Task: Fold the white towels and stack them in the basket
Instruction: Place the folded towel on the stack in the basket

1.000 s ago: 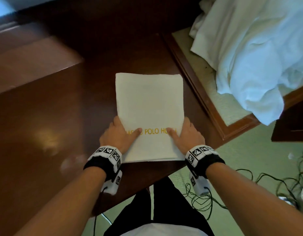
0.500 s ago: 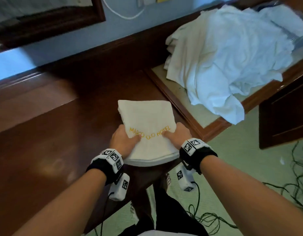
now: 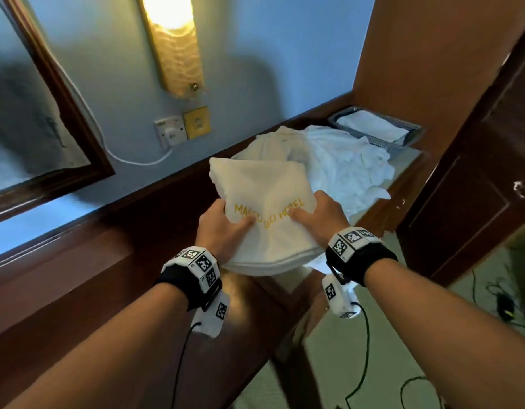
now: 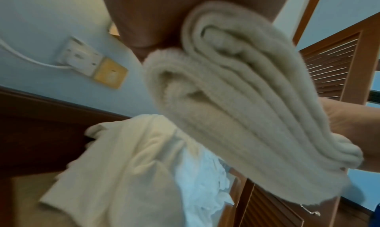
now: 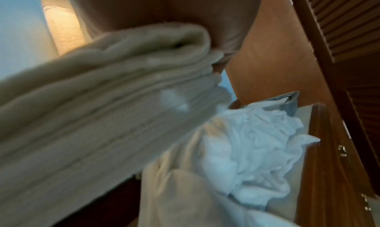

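Note:
A folded cream towel with gold hotel lettering is held up off the dark wooden desk. My left hand grips its near left edge, thumb on top. My right hand grips the near right edge the same way. Both wrist views show the towel's stacked folded layers from below, against my palms. Beyond it lies a heap of unfolded white towels. The grey mesh basket stands at the far right corner with a folded white towel inside.
A wall lamp and sockets with a white cable are on the blue wall ahead. A framed mirror hangs at the left. Wooden louvred cabinet doors stand at the right. Cables lie on the green floor.
Both hands have lifted the folded towel off the desk and carried it forward and right towards the heap. My view has swung up to the wall and basket.

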`<state>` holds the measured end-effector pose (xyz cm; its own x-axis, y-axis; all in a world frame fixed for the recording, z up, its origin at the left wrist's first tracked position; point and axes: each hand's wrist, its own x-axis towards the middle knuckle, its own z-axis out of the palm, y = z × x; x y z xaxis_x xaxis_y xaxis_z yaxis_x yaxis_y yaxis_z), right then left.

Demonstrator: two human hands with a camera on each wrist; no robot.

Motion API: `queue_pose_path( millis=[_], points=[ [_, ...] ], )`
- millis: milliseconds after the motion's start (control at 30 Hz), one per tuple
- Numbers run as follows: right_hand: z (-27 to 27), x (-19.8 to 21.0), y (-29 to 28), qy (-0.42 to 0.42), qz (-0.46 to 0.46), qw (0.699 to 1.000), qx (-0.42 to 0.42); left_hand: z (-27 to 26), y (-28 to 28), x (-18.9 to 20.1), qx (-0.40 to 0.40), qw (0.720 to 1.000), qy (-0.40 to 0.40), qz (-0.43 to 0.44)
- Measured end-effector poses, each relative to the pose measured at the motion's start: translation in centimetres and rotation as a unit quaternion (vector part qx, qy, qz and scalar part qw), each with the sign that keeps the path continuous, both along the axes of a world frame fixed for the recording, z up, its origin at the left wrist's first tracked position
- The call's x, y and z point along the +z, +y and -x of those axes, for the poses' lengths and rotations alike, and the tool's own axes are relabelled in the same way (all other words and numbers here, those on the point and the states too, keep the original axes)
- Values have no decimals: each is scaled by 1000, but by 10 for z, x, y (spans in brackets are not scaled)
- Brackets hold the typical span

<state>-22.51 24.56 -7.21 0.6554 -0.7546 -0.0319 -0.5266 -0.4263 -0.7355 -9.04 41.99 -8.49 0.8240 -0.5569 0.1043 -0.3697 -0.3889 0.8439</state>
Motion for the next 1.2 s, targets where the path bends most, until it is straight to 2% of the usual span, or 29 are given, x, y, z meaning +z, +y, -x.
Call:
queue_pose_path(
  millis=[167, 367, 700, 933, 1200],
  points=[
    [44, 25, -105, -13, 42, 998, -52, 29, -118, 24, -26, 999, -39, 16],
    [108, 41, -223, -27, 79, 992, -91, 79, -248, 41, -71, 997, -22, 34],
    [189, 47, -371, -18, 111, 979, -172, 124, -435, 54, -176, 983, -57, 9],
    [193, 30, -472, -7, 106, 970, -220, 117, -551, 44, -243, 969, -54, 3],
    [145, 27, -608, 12, 100, 971, -219, 62, -694, 34, -255, 966, -40, -7]
  ],
)
